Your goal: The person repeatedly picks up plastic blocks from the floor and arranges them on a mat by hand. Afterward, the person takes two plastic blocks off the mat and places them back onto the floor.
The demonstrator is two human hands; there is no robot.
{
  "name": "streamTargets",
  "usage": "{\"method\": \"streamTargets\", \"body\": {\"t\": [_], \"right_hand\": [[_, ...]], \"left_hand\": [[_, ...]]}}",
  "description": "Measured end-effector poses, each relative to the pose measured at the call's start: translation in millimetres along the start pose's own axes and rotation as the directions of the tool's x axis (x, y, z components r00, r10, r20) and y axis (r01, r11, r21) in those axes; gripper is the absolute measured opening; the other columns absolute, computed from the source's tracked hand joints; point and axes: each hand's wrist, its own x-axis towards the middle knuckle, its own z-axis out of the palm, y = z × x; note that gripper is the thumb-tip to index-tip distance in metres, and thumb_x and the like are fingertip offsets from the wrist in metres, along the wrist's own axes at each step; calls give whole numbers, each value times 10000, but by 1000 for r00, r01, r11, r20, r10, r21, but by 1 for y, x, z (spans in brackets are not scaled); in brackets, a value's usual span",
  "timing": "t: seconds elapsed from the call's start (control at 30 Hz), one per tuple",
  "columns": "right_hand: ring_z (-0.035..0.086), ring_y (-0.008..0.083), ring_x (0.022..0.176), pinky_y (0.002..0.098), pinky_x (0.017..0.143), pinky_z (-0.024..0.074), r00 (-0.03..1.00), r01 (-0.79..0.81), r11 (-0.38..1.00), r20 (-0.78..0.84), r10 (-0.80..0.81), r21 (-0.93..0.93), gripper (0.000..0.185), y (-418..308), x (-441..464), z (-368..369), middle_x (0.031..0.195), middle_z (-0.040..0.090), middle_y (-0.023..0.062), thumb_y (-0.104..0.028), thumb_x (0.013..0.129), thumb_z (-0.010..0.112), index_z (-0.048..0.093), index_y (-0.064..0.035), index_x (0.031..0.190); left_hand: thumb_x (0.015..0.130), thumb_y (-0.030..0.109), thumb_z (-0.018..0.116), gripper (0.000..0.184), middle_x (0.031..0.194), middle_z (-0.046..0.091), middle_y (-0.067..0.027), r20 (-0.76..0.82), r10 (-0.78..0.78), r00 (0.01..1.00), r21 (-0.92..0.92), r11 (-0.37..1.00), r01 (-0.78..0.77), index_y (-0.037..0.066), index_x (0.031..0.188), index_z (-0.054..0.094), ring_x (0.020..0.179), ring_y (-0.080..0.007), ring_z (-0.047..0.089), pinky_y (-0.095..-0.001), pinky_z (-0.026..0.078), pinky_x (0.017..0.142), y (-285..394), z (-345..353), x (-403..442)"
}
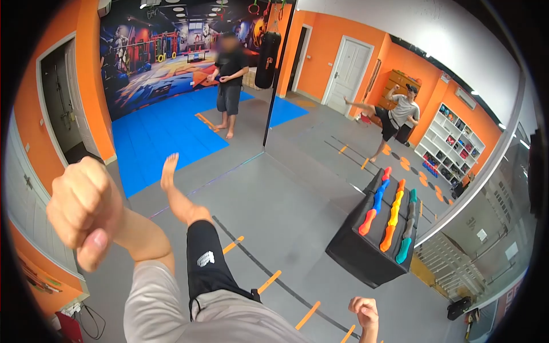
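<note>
My left hand (86,208) is raised in a fist at the left of the view, close to the camera, with nothing in it. Lower right, my right hand (365,311) is held up with its fingers curled in, and no object shows in it. Between them one bare leg (180,200) is lifted and stretched forward over the grey floor (257,194), in black shorts (209,263). Neither hand touches anything.
A person (230,74) in black stands by the blue mat (166,143). At right a black padded box (360,251) carries colourful knobbly strips. A punching bag (267,60) hangs behind. A large mirror shows a reflected figure (403,108) with a raised leg. Orange strips (270,281) cross the floor.
</note>
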Motion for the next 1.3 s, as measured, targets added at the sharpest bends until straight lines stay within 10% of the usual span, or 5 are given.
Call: {"method": "streamTargets", "body": {"t": [0.53,0.7,0.83,1.03,1.3], "right_hand": [[442,179,614,314,575,331,975,-190,981,-125,186,-22,290,124,137,55,621,495,91,-214,783,620,525,15,631],[417,143,565,286,521,305,991,35,941,136,11,-335,282,171,418,134,596,470,44,-129,795,607,429,-24,603],[461,123,571,277,538,382,941,17,780,274,200,-625,195,227,606,260,615,520,18,9,760,635,478,-13,646],[504,115,598,277,551,418,784,-92,844,484,389,-529,143,275,739,356,688,554,12,-51,842,636,542,-41,734],[431,136,558,314,508,350,887,-364,791,77,455,-491,308,281,680,309,616,487,40,-63,846,642,402,-33,654]], "left_hand": [[504,47,485,275,480,177,16,-242,-272,931,27,958,287,120,494,221,422,-126,120,-281,111,447,-122,-157,-152],[610,-3,550,212,575,359,-7,-831,-533,159,-299,670,679,93,591,362,513,-132,309,-297,233,463,-204,-279,-470],[832,65,584,306,590,365,65,-718,-481,-503,-289,-452,844,148,604,397,570,-51,354,-294,284,482,-190,-267,-757],[797,115,743,321,538,461,56,-192,-662,-724,-607,-500,618,112,559,527,482,-40,414,-211,297,456,-193,-247,-754],[799,34,666,445,551,303,88,-10,-746,-666,-198,-651,733,161,566,308,488,-38,252,-257,194,443,-365,-322,-768]]}}
